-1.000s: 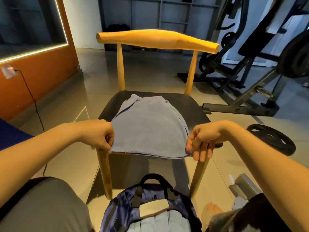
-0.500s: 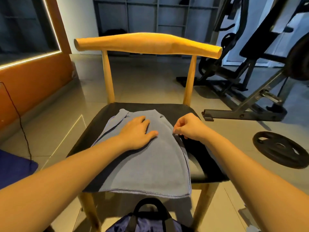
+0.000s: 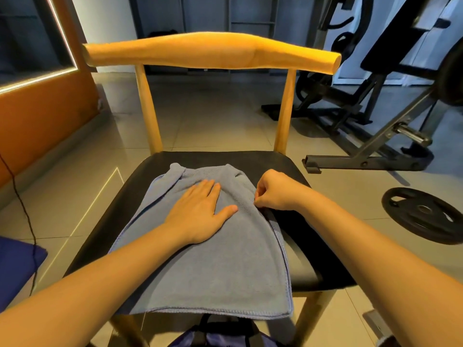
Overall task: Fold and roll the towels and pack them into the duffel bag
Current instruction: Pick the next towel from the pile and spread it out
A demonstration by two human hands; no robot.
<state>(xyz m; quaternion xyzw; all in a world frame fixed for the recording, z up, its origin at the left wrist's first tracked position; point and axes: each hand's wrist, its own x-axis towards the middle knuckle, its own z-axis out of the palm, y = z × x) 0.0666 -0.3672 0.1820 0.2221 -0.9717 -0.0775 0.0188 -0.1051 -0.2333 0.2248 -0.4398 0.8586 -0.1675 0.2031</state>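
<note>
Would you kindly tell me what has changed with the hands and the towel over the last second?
Both hands let go of the near corners of the towel and moved forward. The left hand now lies flat on its middle; the right hand pinches its right edge. The towel stays spread on the chair seat.

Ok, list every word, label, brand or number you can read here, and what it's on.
No text can be read.
The weight plate may bear raised markings, but they are too blurred to tell.
The towel, the chair and the visible part of the duffel bag show no lettering.
</note>
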